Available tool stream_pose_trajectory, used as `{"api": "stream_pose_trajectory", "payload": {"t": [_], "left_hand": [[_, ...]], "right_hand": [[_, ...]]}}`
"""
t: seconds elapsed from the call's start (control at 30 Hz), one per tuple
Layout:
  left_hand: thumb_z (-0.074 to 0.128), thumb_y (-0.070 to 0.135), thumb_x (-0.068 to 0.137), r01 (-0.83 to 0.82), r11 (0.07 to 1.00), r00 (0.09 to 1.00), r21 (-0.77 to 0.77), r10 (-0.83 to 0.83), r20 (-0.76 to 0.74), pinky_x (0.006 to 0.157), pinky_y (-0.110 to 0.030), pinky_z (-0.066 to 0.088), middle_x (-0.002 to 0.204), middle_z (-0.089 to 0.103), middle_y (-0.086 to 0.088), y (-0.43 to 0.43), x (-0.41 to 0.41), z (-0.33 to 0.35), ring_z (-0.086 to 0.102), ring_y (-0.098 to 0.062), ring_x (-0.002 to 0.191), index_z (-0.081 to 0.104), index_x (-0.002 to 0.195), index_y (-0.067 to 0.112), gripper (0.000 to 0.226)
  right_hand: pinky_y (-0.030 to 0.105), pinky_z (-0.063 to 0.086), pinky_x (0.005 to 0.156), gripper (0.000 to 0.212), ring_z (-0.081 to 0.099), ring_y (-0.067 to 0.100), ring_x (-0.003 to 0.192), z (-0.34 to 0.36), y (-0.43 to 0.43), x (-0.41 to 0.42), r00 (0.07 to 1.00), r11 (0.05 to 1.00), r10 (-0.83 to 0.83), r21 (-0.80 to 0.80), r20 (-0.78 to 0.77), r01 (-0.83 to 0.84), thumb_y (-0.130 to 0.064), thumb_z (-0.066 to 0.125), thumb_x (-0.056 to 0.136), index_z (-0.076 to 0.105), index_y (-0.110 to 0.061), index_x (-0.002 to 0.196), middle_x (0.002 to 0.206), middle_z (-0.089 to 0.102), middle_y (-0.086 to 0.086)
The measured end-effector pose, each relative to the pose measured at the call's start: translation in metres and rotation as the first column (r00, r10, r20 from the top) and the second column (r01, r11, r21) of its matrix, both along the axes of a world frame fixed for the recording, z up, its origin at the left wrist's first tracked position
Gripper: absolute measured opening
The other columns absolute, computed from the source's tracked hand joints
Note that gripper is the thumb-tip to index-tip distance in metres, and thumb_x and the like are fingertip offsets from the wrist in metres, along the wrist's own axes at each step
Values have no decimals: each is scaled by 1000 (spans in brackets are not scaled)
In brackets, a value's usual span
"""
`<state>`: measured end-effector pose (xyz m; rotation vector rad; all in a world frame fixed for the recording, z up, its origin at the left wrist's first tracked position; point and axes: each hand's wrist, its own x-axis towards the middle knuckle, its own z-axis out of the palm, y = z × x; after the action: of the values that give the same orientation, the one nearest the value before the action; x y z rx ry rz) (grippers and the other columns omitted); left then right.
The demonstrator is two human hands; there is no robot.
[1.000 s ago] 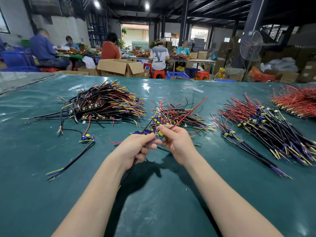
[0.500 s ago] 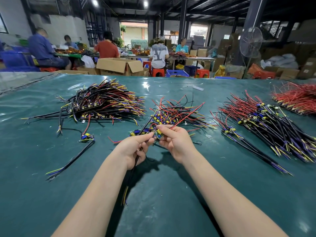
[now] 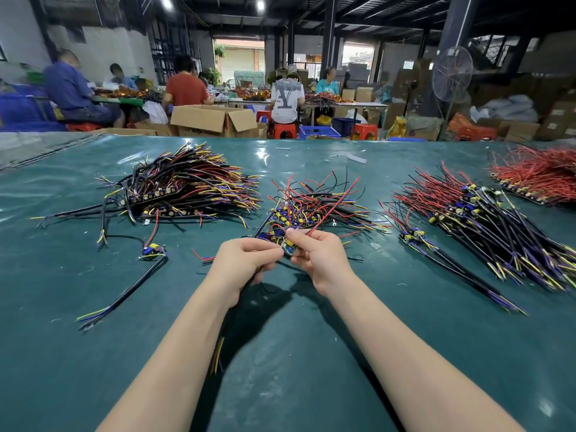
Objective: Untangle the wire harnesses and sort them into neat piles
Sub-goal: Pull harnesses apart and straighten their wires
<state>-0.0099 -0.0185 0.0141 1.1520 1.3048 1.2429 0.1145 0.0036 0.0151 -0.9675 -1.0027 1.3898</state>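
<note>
Teal matting [image 3: 280, 363] covered the table, and on it the tangled heap [image 3: 314, 207] of red, black and yellow leads sat mid-table as the stock not yet sorted. Well to the left of that heap lay a pile of black-sheathed harnesses [image 3: 187, 188], their boards roughly lined up and their loose ends fanned one way. I judge they were laid so to keep like with like. Left of the heap and nearer the person, a single harness [image 3: 131, 285] lay apart, stretched out on its own. Just in front of the heap the left hand [image 3: 246, 260] was curled round the black cable of the held harness [image 3: 287, 250], whose yellow-tipped end trailed back under the forearm. The right hand [image 3: 318, 257] pinched the small board end and a red lead that ran up into the heap — probably to draw it clear without dragging its neighbours along. Right of the heap lay a second combed pile [image 3: 486, 226], its red leads pointing away from the person; farther right again sat a mostly red pile [image 3: 542, 179].
</note>
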Motion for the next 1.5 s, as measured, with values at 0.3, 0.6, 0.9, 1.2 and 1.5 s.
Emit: {"api": "stream_pose_trajectory", "payload": {"t": [0.3,0.6,0.9,1.2,1.5], "left_hand": [[63,1,83,24,993,957,-119,12,291,39,-9,42,50,62,6,0,0,4,53,3,41,67,73,12,15],[68,8,77,-47,975,949,215,111,-295,40,-17,40,51,63,3,-2,7,3,53,-3,45,68,59,24,24],[66,1,77,-11,975,967,224,67,-244,39,-15,39,50,63,6,0,3,3,53,-14,53,69,61,28,31],[64,2,79,-174,952,975,251,202,-93,39,-15,42,50,65,10,3,5,-2,60,-7,50,69,62,27,31],[64,11,84,-60,993,993,106,70,-93,34,-11,33,45,60,8,0,13,-2,50,2,39,65,59,18,26]], "right_hand": [[14,47,51,17,55,3,48,-1,-2,-4,977,979,204,1,-68,-204,4,58,84,56,-12,78,55,61,-7],[13,44,45,23,55,4,43,-3,1,0,989,997,77,29,-129,-73,13,60,78,56,-9,71,52,61,-5],[13,49,50,18,60,7,50,-1,4,-1,949,994,94,-33,-301,-108,7,55,84,57,-10,81,60,62,0],[18,43,58,24,57,5,54,-13,-2,-21,993,991,107,-70,-46,-110,-16,52,92,58,-13,69,51,61,-7],[19,33,46,19,39,11,46,-6,0,-20,970,996,-23,-92,-243,1,-2,58,86,57,-5,67,53,47,3]]}}
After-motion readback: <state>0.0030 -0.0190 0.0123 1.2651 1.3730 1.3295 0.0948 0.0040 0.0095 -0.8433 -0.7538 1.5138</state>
